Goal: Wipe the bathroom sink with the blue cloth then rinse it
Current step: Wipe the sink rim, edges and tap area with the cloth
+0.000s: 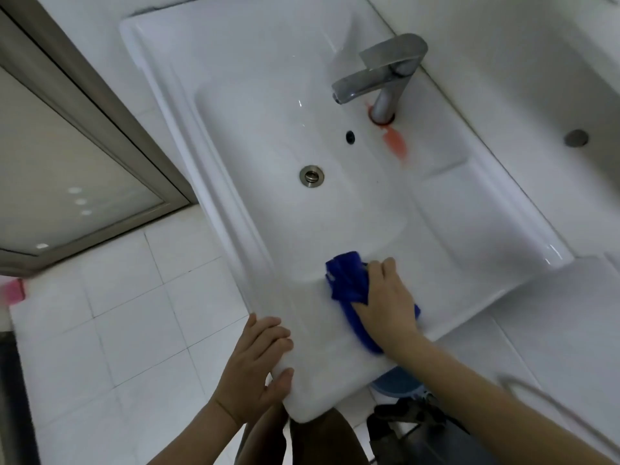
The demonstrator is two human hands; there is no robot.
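The left hand [255, 367] rests on the sink [322, 370] corner, fingers together. The right hand [385, 307], fingers also together, presses the blue cloth [345, 280] onto its ledge.

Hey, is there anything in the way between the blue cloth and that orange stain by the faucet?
Nothing visible. The right hand presses the blue cloth on the near ledge of the sink; only bare basin lies between it and the orange stain beside the faucet.
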